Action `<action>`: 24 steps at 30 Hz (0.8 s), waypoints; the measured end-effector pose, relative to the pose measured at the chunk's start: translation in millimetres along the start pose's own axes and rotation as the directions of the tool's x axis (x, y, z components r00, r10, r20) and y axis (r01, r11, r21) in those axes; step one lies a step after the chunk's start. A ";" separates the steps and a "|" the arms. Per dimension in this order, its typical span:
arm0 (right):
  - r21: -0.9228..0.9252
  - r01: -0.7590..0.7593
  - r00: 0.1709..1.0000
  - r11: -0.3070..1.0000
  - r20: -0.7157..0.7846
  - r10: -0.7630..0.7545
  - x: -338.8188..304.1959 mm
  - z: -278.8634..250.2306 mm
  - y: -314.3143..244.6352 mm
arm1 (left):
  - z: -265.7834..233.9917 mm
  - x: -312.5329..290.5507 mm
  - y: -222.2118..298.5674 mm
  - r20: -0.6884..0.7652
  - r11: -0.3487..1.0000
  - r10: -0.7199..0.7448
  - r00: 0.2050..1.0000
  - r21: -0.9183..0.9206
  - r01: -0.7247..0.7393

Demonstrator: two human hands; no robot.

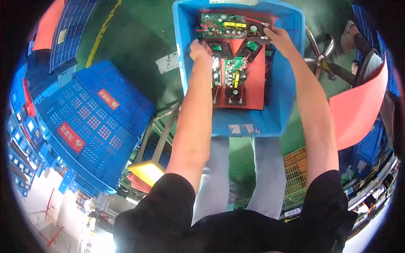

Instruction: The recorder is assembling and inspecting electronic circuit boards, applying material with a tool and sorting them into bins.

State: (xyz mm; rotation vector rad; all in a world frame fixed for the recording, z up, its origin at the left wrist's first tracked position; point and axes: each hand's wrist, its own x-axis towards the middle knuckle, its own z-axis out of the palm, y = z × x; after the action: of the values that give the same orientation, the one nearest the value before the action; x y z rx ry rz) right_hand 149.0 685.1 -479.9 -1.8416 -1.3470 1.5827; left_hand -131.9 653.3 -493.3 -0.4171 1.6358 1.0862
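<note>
Blue bin rim (pixel 182 38) near left hand (pixel 201 51), grip unclear, right hand (pixel 281 40) gripping circuit board (pixel 233 27)

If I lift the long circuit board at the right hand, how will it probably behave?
The circuit board is probably stiff, since its outline looks straight. It may be fragile: the yellow components stand uncovered. The thin red wire could flop or snag near the right hand.

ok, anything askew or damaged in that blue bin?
One thing: a black-and-green board lies at a slant in the blue bin, while the green board just below it sits roughly square. No damage or spill that I can make out.
</note>
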 end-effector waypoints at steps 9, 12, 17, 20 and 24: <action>-0.395 0.059 0.978 0.917 -0.160 -0.132 53.4 4.7 46.6 | 16.9 24.3 -0.8 -0.029 0.947 -0.073 0.997 0.312 0.079; -0.301 0.016 0.923 0.954 -0.363 -0.130 44.1 0.2 36.6 | 14.3 16.3 2.3 -0.038 0.945 -0.038 0.999 0.322 0.048; 0.237 0.116 0.700 0.964 -0.708 0.090 -61.4 53.4 -37.5 | -53.8 -8.2 -15.1 0.298 0.285 0.602 0.741 0.786 -0.548; 0.585 -0.213 0.795 0.783 -0.362 0.487 -179.7 63.8 3.6 | -68.1 -88.2 -61.2 0.561 0.414 0.298 0.772 0.653 -0.634; 0.398 -0.189 0.552 0.898 -0.714 0.432 -363.6 13.8 -113.3 | -8.3 -296.8 -30.5 0.672 0.368 0.036 0.740 0.679 -0.635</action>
State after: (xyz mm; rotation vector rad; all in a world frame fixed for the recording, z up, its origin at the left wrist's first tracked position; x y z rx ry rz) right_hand 119.5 435.2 -193.9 -2.2534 -0.3646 0.7742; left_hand -7.1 556.6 -240.0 0.9786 1.5083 0.3792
